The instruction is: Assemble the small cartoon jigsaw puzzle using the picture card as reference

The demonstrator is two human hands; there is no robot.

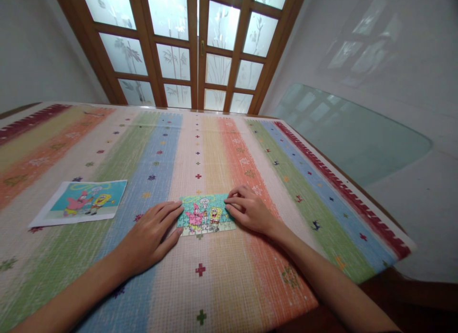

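Note:
A small jigsaw puzzle (204,215) of cartoon figures lies flat on the striped tablecloth, its pieces joined into a rectangle. My left hand (154,233) rests at its left side, fingers stretched out and fingertips at the edge, thumb near the lower left corner. On the opposite side, my right hand (250,210) lies with slightly bent, parted fingers touching the right edge and covering part of it. Neither hand appears to grip anything. A printed picture sheet (86,199) with the same cartoon scene lies farther left, apart from my left hand.
The tablecloth (229,285) has coloured stripes and small printed motifs, and covers a wide table. A wooden double door (198,51) with frosted panes stands behind it. To the right is a pale wall (393,61) with a glassy panel (354,128) beside the table edge.

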